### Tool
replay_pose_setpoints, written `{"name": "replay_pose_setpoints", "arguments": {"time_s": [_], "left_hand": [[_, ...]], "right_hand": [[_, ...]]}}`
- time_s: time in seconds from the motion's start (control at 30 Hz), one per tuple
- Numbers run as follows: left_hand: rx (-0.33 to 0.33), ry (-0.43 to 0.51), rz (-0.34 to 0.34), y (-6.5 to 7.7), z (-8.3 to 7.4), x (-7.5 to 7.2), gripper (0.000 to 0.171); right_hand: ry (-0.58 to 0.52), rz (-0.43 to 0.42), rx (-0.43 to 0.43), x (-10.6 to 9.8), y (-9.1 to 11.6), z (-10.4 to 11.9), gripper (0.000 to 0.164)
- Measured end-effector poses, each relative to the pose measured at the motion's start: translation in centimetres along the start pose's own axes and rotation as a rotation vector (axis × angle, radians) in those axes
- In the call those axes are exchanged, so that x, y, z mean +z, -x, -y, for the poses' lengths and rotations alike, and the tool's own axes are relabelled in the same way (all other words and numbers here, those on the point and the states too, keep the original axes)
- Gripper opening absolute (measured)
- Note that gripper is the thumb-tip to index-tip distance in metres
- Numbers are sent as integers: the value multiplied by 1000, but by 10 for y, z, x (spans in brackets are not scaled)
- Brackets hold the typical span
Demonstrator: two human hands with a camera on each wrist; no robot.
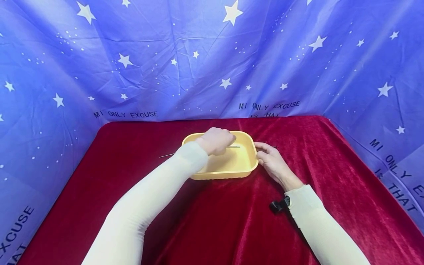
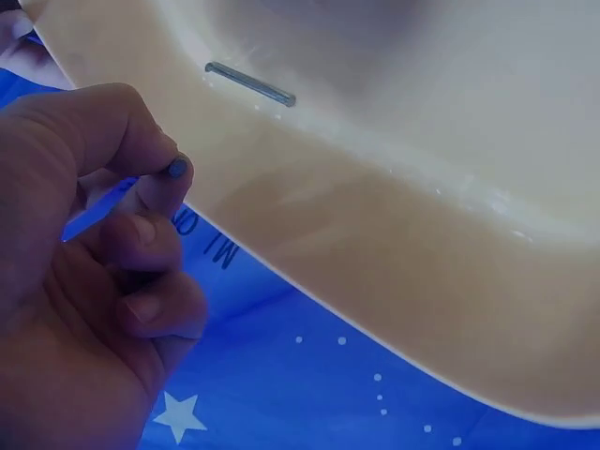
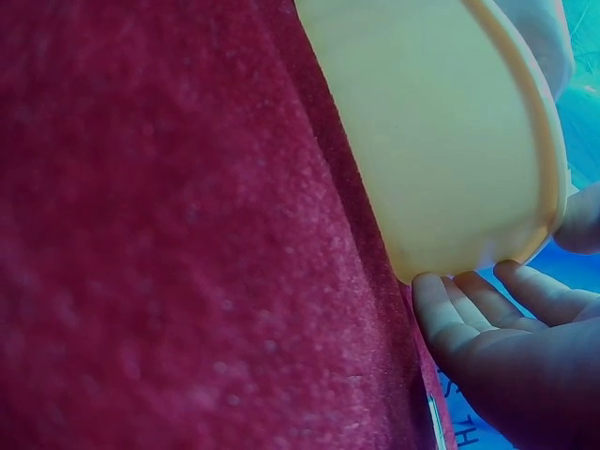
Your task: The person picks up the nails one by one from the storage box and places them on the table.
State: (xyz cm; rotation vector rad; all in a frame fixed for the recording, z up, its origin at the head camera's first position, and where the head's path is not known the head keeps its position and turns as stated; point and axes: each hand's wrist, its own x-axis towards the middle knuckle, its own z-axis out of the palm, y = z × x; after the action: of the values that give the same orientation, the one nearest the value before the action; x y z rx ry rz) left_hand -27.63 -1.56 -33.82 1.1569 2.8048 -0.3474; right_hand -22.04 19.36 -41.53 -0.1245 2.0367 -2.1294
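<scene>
A yellow rectangular container (image 1: 222, 175) stands on the red cloth. My left hand (image 1: 216, 141) is over its inside. Between thumb and index finger it pinches a thin metal rod (image 2: 176, 168), seen end-on in the left wrist view and mostly hidden by the fingers. Another short grey metal rod (image 2: 250, 84) lies inside the container, along the foot of its wall. My right hand (image 1: 272, 162) is at the container's right end. Its lightly bent fingertips (image 3: 433, 292) rest against the outer wall, with another digit close to the rim.
Thin metal pieces lie on the cloth, one thin rod (image 1: 166, 155) left of the container and one metal piece (image 1: 276, 147) behind the right hand. Red velvet cloth (image 1: 238, 221) covers the table. A blue star-patterned curtain (image 1: 185, 73) hangs around its back and sides.
</scene>
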Motion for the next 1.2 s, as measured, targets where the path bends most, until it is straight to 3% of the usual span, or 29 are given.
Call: {"name": "replay_pose_setpoints", "arguments": {"time_s": [0.73,1.2], "left_hand": [[-31,135,-31,40,27,-3,23],[-68,162,-65,66,41,8,25]], "right_hand": [[-10,0,4,0,0,-1,56],[-6,1,-3,0,0,0,56]]}}
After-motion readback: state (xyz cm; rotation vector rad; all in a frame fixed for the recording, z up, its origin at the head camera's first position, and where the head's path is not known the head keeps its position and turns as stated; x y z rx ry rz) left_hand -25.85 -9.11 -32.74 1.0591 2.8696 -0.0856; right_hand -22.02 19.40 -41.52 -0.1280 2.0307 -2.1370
